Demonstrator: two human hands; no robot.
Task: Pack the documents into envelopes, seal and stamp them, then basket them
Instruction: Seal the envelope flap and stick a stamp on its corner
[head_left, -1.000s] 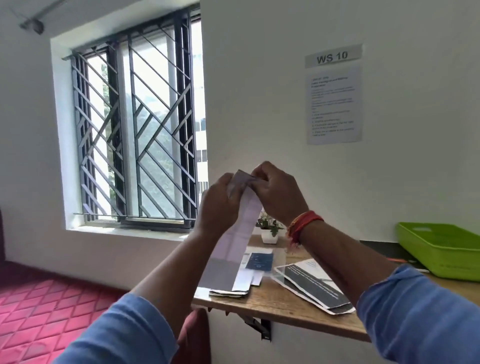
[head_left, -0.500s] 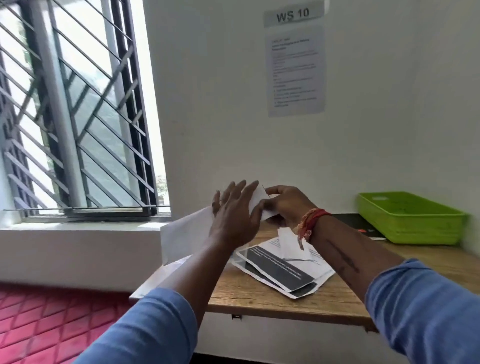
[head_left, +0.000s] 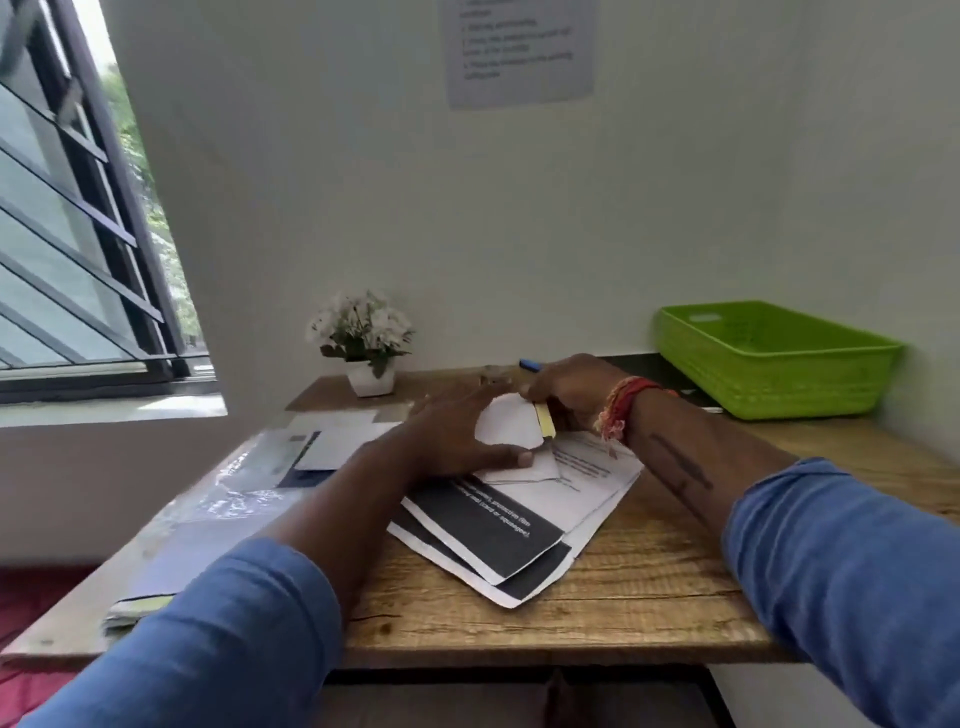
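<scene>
Wooden desk (head_left: 649, 587): a plank top set against a pale wall, where all the paperwork is laid out.
Envelope (head_left: 511, 439): a white envelope lies on the document pile, its rounded flap raised, a yellow adhesive strip (head_left: 544, 422) showing along the flap's edge.
Left hand (head_left: 457, 441): laid flat across the envelope, fingers spread and straight, thumb pressed near the flap's base.
Right hand (head_left: 571, 392): fingers are curled at the yellow strip and appear to pinch it, though the exact grip is partly hidden.
Step in hand: sealing is judged to be under way, with stamping and basketing not yet done.
Next move: the strip would likely need peeling clear, then the flap folded down and pressed flat while the envelope is held steady.
Documents (head_left: 498, 530): black-and-white printed sheets are stacked under the envelope.
Basket (head_left: 769, 364): a green plastic basket waits at the far right, well apart.
Around: a small potted plant (head_left: 366, 345), a blue pen (head_left: 530, 365), clear plastic sleeves (head_left: 228, 499) at left.
In the way: loose sheets underneath could slip during pressing.
</scene>
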